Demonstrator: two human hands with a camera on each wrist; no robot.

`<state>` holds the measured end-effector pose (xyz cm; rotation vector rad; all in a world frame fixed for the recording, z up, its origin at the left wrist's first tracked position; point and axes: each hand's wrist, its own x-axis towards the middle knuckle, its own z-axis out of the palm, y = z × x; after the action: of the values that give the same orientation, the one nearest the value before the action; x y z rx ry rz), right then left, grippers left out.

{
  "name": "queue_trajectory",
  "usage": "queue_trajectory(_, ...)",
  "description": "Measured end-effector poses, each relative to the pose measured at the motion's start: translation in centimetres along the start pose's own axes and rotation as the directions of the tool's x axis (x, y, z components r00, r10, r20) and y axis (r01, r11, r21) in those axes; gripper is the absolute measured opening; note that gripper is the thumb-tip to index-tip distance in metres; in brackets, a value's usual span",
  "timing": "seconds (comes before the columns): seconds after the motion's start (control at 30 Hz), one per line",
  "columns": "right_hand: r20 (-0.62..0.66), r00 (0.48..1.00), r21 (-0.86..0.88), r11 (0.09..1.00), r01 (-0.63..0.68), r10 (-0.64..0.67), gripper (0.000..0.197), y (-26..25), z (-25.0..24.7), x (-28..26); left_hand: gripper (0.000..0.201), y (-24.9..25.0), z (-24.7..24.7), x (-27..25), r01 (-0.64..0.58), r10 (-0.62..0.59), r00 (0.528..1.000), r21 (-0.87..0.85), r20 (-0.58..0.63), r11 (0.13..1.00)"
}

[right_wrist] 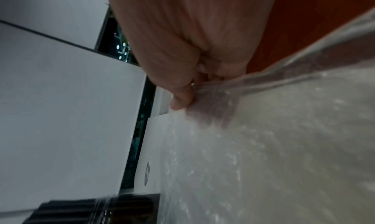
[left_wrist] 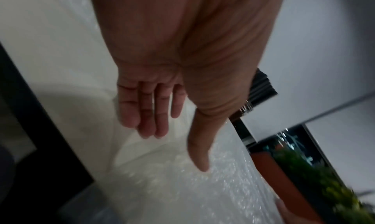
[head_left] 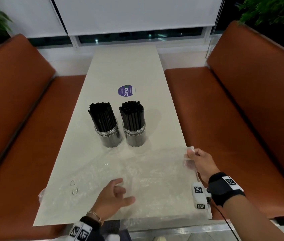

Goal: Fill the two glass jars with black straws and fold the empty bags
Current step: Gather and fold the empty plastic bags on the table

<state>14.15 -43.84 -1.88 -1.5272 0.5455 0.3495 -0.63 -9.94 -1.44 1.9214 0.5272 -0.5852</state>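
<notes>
On the far left, an orange-brown bench seat runs along the pale table. A clear plastic bag lies spread flat across the near part of the table, its left corner hanging just over the table's edge. Behind the bag stand two glass jars side by side, the left jar and the right jar, each packed with upright black straws (the bundles rise well above the rims). Beyond them a round purple sticker sits on the tabletop.

The left hand is over the near middle of the bag, fingers relaxed and loosely spread, holding nothing; in the left wrist view its thumb points down toward the crinkled plastic, though whether it touches is unclear. Farther right, the right hand pinches the bag's right edge between thumb and curled fingers, lifting that corner off the table at the table's right side. Another bench seat lies to the right.
</notes>
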Motion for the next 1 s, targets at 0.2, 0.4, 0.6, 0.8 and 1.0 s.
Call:
queue_trajectory(0.2, -0.184, 0.983, -0.390, 0.918, -0.071, -0.002, 0.025, 1.2, -1.2, -0.7, 0.053, -2.5, 0.7, -2.9, 0.082, -0.050, 0.988, 0.214, -0.148, 0.973)
queue_trajectory(0.4, -0.075, 0.878, -0.921, 0.371, 0.122, -0.474, 0.051, -2.0, 1.7, -4.1, 0.036, -3.4, 0.9, -3.5, 0.030, -0.006, 0.985, 0.138, -0.172, 0.990)
queue_trajectory(0.6, 0.530, 0.787, -0.723, 0.318, 0.614, -0.314, 0.059, -3.9, 9.9, -3.7, 0.038, -3.8, 0.2, -4.2, -0.145, 0.151, 0.976, 0.054, -0.158, 0.988)
queue_trajectory(0.8, 0.559, 0.827, -0.736, 0.497, 0.460, 0.064, 0.057, -3.6, 14.9, -1.9, 0.022, -4.9, 0.2, -4.2, -0.275, 0.283, 0.931, 0.066, -0.232, 0.959)
queue_trajectory(1.0, 0.625, 0.779, -0.636, 0.602, 0.482, 0.037, 0.030, -3.3, 14.5, -0.9, 0.026, -4.5, 0.3, -4.3, -0.233, 0.232, 0.942, 0.026, -0.244, 0.972)
